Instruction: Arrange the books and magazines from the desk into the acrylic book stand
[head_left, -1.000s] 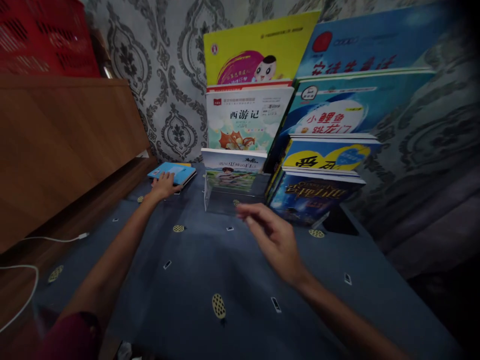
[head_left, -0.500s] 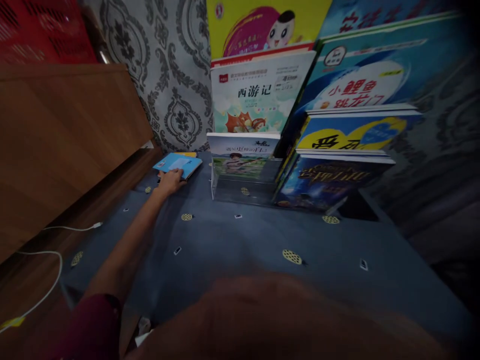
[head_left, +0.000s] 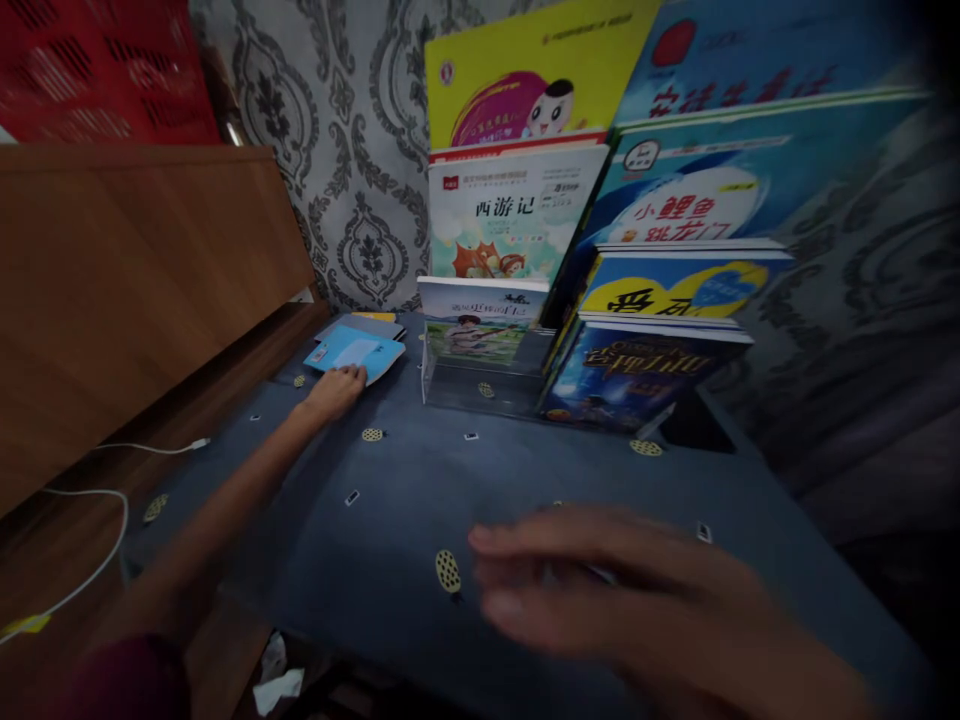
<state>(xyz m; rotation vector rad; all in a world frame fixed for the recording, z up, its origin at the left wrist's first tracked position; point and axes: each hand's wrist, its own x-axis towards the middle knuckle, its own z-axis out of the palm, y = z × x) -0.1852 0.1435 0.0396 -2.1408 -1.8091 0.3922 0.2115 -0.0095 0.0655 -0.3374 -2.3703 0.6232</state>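
My left hand [head_left: 339,391] reaches to the far left of the table, its fingers closed on the near edge of a light blue book [head_left: 354,349]. That book lies askew over other books [head_left: 379,325], one grey and one with a yellow edge. In the foreground my right hand [head_left: 592,575] hovers above the dark cloth, fingers stretched out and somewhat blurred, with nothing in them. A clear acrylic book stand [head_left: 480,385] holds picture books in tiers, among them a guitar-player cover [head_left: 480,325], a white-and-green book [head_left: 510,220] and a dark blue book [head_left: 619,372].
The table [head_left: 405,480] has a grey-blue cloth with pineapple prints. On the left stands a wooden cabinet [head_left: 142,290] with a red plastic basket [head_left: 112,80] on top. White cables [head_left: 120,530] run along the left side. White tissue [head_left: 279,688] lies below the table's front edge.
The blue book has shifted toward me, baring more of the grey book behind it, with my left hand on it. My right hand has come further into view over the table.
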